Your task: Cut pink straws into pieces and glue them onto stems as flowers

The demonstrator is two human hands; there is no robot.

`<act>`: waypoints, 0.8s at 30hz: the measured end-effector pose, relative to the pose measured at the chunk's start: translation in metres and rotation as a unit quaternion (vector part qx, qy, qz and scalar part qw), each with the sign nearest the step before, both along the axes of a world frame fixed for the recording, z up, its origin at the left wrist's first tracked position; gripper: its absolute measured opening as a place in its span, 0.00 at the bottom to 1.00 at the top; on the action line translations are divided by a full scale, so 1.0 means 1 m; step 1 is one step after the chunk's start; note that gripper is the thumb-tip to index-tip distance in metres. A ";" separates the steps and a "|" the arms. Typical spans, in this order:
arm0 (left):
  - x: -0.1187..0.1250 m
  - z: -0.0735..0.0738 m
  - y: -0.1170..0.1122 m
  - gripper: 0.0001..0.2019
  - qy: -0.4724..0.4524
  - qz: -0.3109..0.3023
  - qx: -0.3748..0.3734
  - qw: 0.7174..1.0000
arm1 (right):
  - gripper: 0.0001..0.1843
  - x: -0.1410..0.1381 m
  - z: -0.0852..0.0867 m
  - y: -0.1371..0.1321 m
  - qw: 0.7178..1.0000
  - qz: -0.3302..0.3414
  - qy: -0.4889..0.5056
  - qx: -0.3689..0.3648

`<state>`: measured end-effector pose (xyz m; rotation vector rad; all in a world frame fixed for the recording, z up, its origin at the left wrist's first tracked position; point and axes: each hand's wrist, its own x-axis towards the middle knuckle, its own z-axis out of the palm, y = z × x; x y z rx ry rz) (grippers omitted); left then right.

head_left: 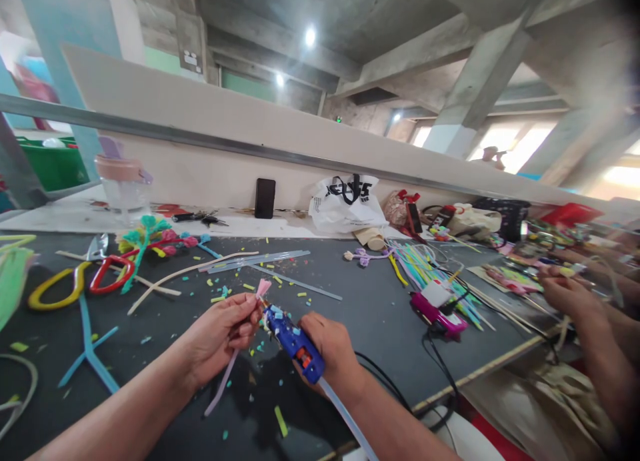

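- Glue gun, blue, is held up off the dark table, low in the middle of your view and near the table's front edge.
- A co-worker's hand is busy at the far right, well apart from yours.
- Your right hand is wrapped closed round the gun's grip, with the nozzle aimed up and to the left. A clear glue stick trails out of the back toward you. I cannot tell whether a finger is on the trigger.
- Your left hand is pinched shut, thumb against fingertips, on a pale pink stem that hangs from the hand down toward the table.
- The stem's pink tuft stands just above the pinch and just beside the nozzle. It is too small to tell whether they touch.
- As I judge it, the step in hand is gluing at the tuft end, with the nozzle at the joint.
- A next move calls for a steady left pinch, only a small squeeze, and fingertips kept clear of the hot tip.
- Coloured scraps lie scattered on the table around both hands.
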<state>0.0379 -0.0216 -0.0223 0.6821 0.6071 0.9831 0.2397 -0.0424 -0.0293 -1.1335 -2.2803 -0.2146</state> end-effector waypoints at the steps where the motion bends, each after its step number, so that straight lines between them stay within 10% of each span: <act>1: 0.000 0.000 0.000 0.06 0.002 0.000 0.000 1.000 | 0.03 0.000 0.000 0.000 1.000 0.001 -0.002 0.003; 24: -0.001 0.002 0.002 0.07 0.029 0.016 -0.006 0.999 | 0.07 0.003 -0.002 0.001 0.999 0.012 0.041 -0.021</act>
